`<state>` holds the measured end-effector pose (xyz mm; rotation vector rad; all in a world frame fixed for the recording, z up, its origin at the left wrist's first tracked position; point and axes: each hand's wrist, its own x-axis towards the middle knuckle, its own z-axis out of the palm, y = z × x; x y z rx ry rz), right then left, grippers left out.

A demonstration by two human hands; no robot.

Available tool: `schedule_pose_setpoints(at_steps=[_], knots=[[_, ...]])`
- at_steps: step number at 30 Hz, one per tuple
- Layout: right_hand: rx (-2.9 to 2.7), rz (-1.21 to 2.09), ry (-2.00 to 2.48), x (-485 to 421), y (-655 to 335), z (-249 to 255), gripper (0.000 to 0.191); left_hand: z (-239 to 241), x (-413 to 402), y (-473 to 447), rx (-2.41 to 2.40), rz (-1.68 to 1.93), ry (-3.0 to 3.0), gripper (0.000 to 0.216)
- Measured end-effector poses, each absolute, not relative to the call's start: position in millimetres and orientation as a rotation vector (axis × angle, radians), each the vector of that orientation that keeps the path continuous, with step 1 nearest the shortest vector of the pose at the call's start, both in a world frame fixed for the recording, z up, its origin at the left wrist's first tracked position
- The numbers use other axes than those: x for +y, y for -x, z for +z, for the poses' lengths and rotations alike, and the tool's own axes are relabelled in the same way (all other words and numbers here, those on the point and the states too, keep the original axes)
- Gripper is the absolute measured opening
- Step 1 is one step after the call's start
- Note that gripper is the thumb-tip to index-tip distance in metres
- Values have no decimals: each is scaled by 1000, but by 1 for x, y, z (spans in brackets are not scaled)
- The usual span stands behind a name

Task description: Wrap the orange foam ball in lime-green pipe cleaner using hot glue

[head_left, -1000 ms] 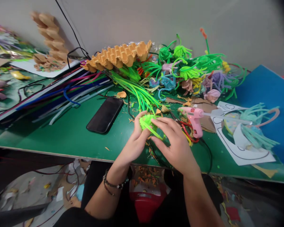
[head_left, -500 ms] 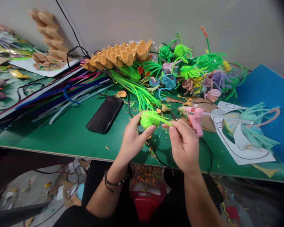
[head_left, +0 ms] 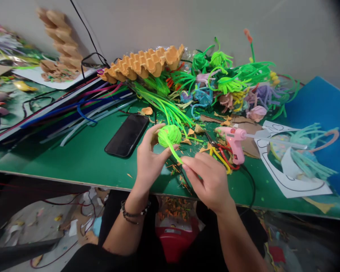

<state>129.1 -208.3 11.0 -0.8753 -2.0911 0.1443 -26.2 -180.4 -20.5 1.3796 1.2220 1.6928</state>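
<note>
A bright green ball wound from pipe cleaners (head_left: 172, 135) sits in my left hand (head_left: 150, 156), held between thumb and fingers above the green table. From the ball, a light green pipe cleaner (head_left: 174, 152) runs down to the right. My right hand (head_left: 208, 181) pinches its loose end between thumb and forefinger. A bundle of green pipe cleaners (head_left: 170, 107) lies just behind the ball. Right of the ball are scissors (head_left: 223, 155) with red and yellow handles, partly under a pink glue gun (head_left: 235, 141).
A black phone (head_left: 127, 135) lies left of my hands. Behind stand an egg carton tray (head_left: 144, 64) and a heap of pipe-cleaner pieces (head_left: 229, 83). Cut-out paper (head_left: 294, 185) and a blue board (head_left: 314, 102) lie at the right. A red bin (head_left: 174, 241) is below the table edge.
Both hands have shifted left, and the ball has turned in my left hand. The pipe cleaner strand now points down toward me instead of right. My right hand has lowered, uncovering the scissors.
</note>
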Motion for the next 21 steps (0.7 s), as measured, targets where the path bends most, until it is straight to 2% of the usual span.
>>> schedule_pose_setpoints(at_steps=[21], knots=[[-2089, 345, 1031, -201, -139, 9, 21, -24, -186, 29, 1165, 1743, -1529, 40]])
